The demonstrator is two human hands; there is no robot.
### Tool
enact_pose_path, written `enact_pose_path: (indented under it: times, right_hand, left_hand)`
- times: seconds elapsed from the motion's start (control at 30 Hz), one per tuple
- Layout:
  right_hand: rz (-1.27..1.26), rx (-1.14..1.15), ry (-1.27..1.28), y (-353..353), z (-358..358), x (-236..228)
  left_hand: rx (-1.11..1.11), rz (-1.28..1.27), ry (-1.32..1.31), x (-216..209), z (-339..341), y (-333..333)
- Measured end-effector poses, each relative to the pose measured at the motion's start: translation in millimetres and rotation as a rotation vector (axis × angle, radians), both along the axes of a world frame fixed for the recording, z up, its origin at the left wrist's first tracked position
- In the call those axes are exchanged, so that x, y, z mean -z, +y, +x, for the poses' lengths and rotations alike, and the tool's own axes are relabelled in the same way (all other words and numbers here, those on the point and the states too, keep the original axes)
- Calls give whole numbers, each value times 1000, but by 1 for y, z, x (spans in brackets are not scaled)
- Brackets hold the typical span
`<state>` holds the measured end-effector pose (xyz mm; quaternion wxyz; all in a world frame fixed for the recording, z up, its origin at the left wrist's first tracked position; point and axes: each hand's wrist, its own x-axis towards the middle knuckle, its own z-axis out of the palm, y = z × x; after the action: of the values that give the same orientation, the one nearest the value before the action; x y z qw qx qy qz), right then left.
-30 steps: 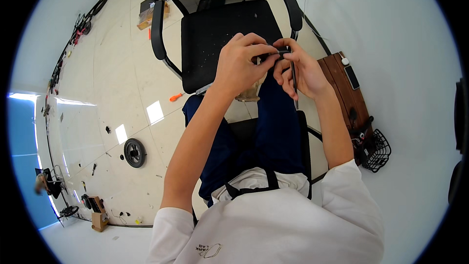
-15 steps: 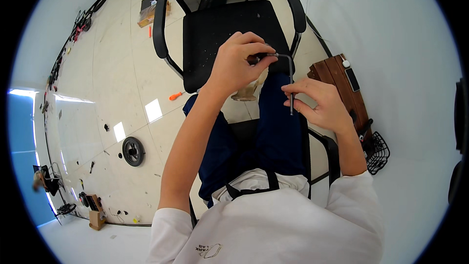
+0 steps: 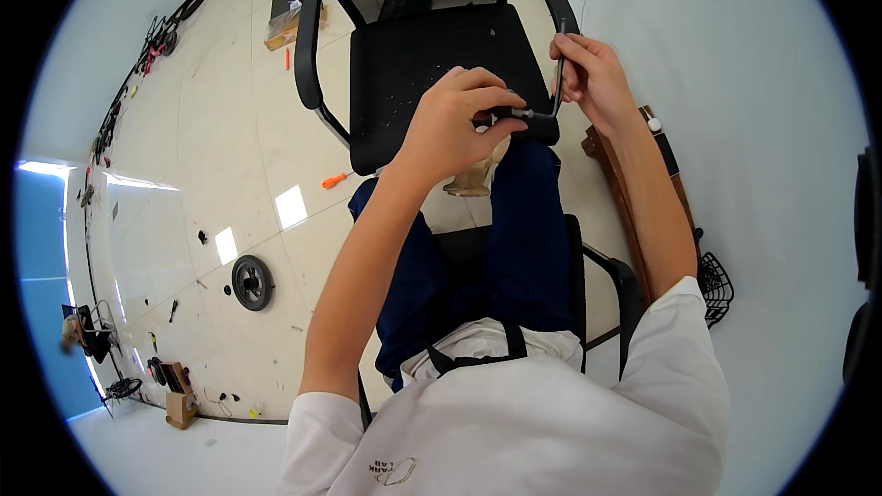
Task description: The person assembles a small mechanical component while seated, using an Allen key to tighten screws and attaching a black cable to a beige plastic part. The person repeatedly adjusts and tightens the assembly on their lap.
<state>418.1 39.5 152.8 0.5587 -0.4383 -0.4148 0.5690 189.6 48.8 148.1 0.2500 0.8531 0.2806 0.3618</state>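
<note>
My left hand (image 3: 452,124) is closed around a small dark part (image 3: 501,114) with a threaded metal bolt end sticking out toward the right. What the part is I cannot make out, as the fingers cover most of it. My right hand (image 3: 593,78) pinches the long arm of an L-shaped hex key (image 3: 559,78), which points away from me. The key's short arm meets the bolt end at my left fingertips. Both hands are held over my knees, before the seat of a black chair (image 3: 423,64). Below my left hand shows a tan, partly hidden thing (image 3: 470,182).
An orange-handled screwdriver (image 3: 334,180) and a black wheel (image 3: 252,282) lie on the tiled floor to the left. At the right stand a brown wooden box (image 3: 614,174) with a phone (image 3: 666,154) on it and a black wire basket (image 3: 717,289). Bicycle parts line the far left wall.
My right hand has moved up and away from me, swinging the hex key's long arm from pointing toward me to pointing away. The left hand stays nearly in place.
</note>
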Motion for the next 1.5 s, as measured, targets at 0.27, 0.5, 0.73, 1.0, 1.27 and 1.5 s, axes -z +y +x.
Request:
enact_pose_path:
  times: [0.27, 0.5, 0.73, 1.0, 1.27, 1.5]
  right_hand:
    - [-8, 20, 150, 8, -15, 12]
    - [64, 109, 46, 4, -16, 18]
    - [92, 215, -130, 6, -32, 4]
    - [140, 212, -173, 8, -28, 7]
    - [106, 104, -171, 8, -23, 5]
    - [138, 73, -233, 10, -11, 5]
  left_hand:
    - [-54, -21, -125, 12, 3, 2]
    - [-66, 76, -24, 5, 4, 0]
    - [-114, 104, 1, 7, 4, 4]
    - [-92, 173, -11, 7, 9, 4]
    - [-87, 200, 42, 4, 15, -3]
    - [-55, 194, 32, 0, 18, -2]
